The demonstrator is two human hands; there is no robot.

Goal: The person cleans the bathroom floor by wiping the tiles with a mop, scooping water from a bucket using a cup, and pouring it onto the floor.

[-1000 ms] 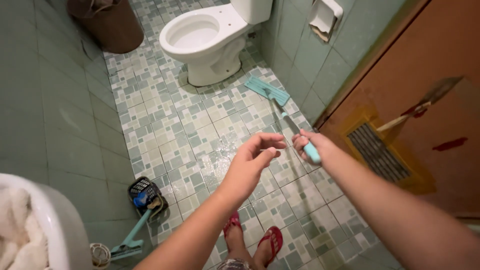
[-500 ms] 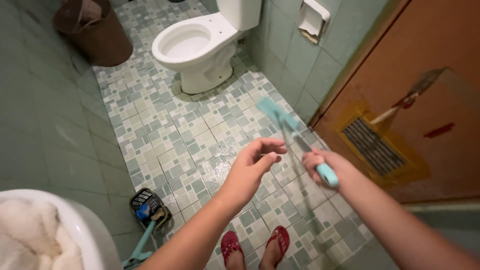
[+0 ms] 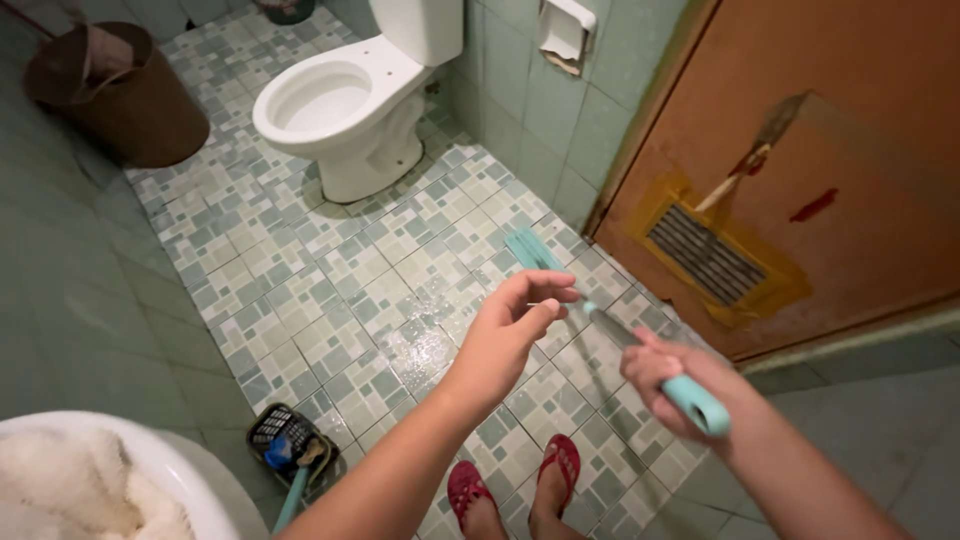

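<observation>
My right hand (image 3: 668, 372) is clenched around the teal handle of the flat teal floor mop (image 3: 590, 310); my left hand (image 3: 512, 325) hangs loosely curled, empty, beside its shaft.

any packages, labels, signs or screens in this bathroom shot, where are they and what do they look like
None: no package, label, sign or screen shows.
Closest things:
Wall holder: white box recessed in the green tiled wall right of the toilet, its contents unclear.
Vent grille: dark slatted rectangle in a yellowish frame, low on the brown door.
Red marks: small smears on the door, no readable shape.
</observation>
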